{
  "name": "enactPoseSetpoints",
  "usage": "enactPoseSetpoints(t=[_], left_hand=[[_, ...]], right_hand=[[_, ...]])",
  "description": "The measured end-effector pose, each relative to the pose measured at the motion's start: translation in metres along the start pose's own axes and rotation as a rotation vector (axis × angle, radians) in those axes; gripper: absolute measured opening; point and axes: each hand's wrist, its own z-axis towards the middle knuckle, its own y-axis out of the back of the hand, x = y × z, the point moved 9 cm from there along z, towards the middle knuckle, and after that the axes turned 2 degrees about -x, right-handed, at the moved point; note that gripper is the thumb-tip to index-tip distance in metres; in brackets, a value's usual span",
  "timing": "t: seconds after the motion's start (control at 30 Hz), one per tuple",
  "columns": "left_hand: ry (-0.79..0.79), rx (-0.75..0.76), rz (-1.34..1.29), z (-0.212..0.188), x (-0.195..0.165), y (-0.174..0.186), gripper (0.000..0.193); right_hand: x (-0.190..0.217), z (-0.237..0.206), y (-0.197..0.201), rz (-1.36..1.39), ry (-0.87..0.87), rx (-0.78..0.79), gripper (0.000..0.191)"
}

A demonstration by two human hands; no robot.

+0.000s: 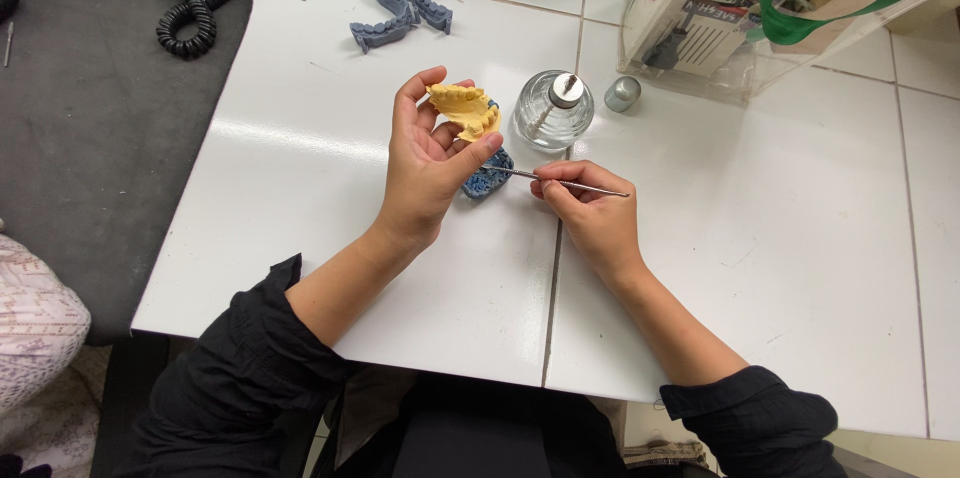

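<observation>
Black sleeves [250,358] frame a carving step: left hand [425,163] grips the yellow dental cast [466,108], right hand [590,208] pinches a thin metal instrument [560,181]; next needs steady tip placement.

Yellow dental cast [466,108], blue casts [408,3], white table [300,158], black sleeves [240,348]

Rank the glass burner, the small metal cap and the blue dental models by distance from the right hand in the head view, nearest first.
From the right hand:
1. Glass burner, just above it on the white table.
2. Small metal cap, up and slightly right, beside the burner.
3. Blue dental models, far up and left, near the table's back edge.
</observation>
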Motion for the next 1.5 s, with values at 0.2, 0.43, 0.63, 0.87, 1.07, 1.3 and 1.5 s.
enactPoseSetpoints(t=[0.2, 0.43, 0.63, 0.87, 1.07, 1.3, 1.5], left_hand=[[-0.014, 0.004, 0.05, -0.001, -0.004, -0.002, 0.078], [-0.085, -0.031, 0.145, 0.0, -0.008, 0.004, 0.079], [0.004, -0.072, 0.166, -0.004, 0.005, 0.005, 0.08], [0.024, -0.001, 0.211, -0.012, 0.011, -0.006, 0.084], [-0.046, 0.071, 0.267, -0.013, 0.01, -0.014, 0.083], [-0.196, 0.122, 0.551, -0.023, -0.003, -0.026, 0.079], [-0.291, 0.11, 0.693, -0.027, -0.013, -0.03, 0.078]], right_hand=[[-0.004, 0.002, 0.0, 0.014, -0.026, -0.013, 0.011], [-0.006, 0.007, 0.012, 0.184, -0.058, -0.045, 0.013], [0.033, 0.003, 0.045, 0.281, 0.212, -0.134, 0.01], [0.063, 0.0, 0.073, 0.238, 0.298, -0.292, 0.01], [0.072, 0.0, 0.069, 0.214, 0.294, -0.316, 0.012], [0.075, 0.002, 0.066, 0.19, 0.274, -0.323, 0.013], [0.076, 0.001, 0.068, 0.209, 0.277, -0.297, 0.019]])
